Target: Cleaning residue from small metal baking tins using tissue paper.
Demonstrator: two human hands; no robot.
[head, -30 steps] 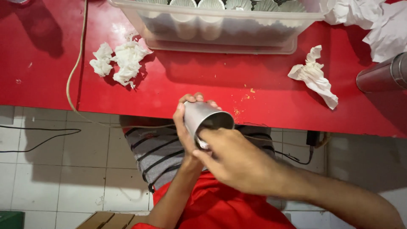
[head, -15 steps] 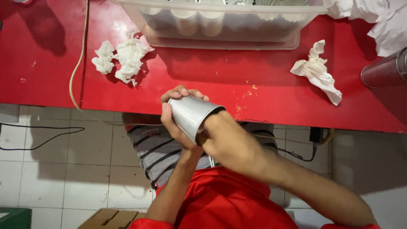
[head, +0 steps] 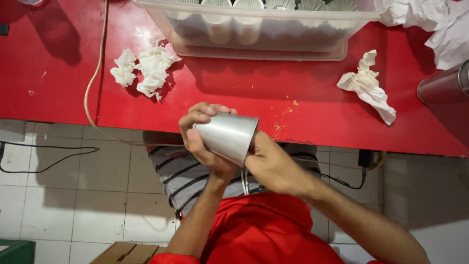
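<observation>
1. Head view: left hand wraps metal cup, held tilted over lap, below worktop edge.
2. Right hand pressed at cup mouth; fingers hidden, grip unclear.
3. Advice: hold cup firm, rotate slowly.

Red table, clear plastic tub, crumpled tissues, beige cord

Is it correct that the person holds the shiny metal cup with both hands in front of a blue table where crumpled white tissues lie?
Not quite: the table is red, not blue, as the head view shows. The rest stands: the left hand and right hand hold the shiny metal cup, and crumpled white tissues lie on the table.
</observation>
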